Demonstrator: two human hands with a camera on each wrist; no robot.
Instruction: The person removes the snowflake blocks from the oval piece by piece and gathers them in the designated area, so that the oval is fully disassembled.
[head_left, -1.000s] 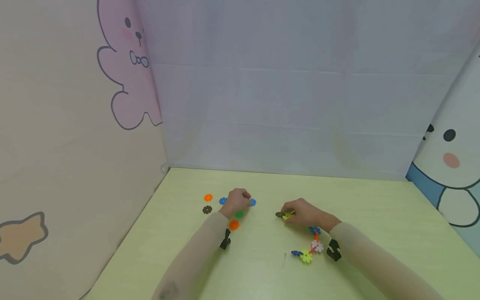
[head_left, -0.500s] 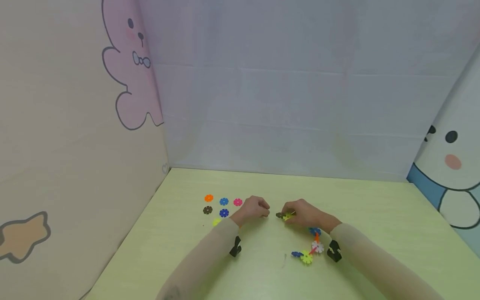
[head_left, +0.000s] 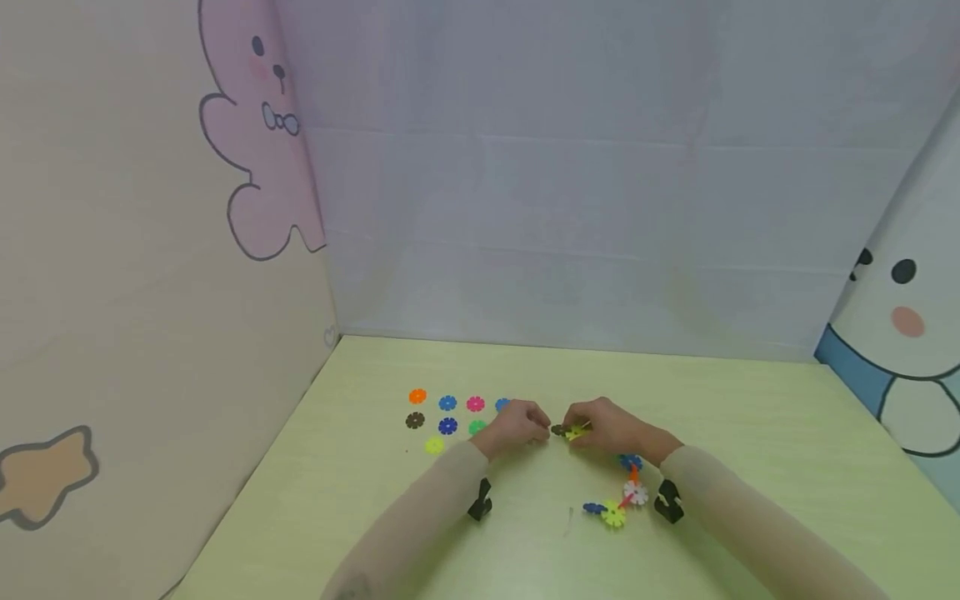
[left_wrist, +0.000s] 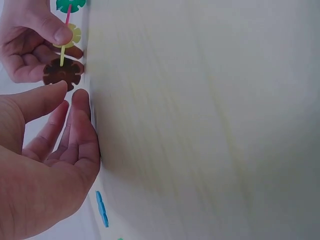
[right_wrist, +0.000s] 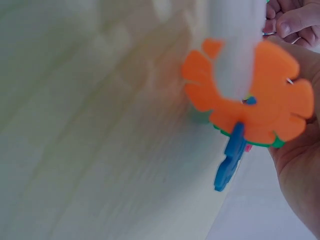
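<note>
My right hand (head_left: 609, 425) pinches a yellow interlocking disc (head_left: 576, 432) in a chain of notched plastic discs. At the chain's near end is a brown disc (left_wrist: 61, 75), jutting toward my left hand (head_left: 520, 423). In the left wrist view, the left thumb tip overlaps the brown disc's lower edge, with the index finger apart from the thumb; I see nothing held there. Beyond the right hand the chain runs on through a blue disc (head_left: 630, 462), a white disc (head_left: 635, 493) and a yellow-green disc (head_left: 612, 513). An orange disc (right_wrist: 275, 100) looms close in the right wrist view.
Loose discs lie flat on the pale table (head_left: 712, 400) at left: orange (head_left: 417, 396), blue (head_left: 447, 403), pink (head_left: 476, 404), brown (head_left: 415, 420), dark blue (head_left: 447, 426) and yellow (head_left: 434, 446) among them. A fabric wall (head_left: 570, 208) stands behind the table.
From among the loose discs, my left hand has moved right until its fingertips are beside the chain's brown disc. The right hand and its chain have stayed in place.
</note>
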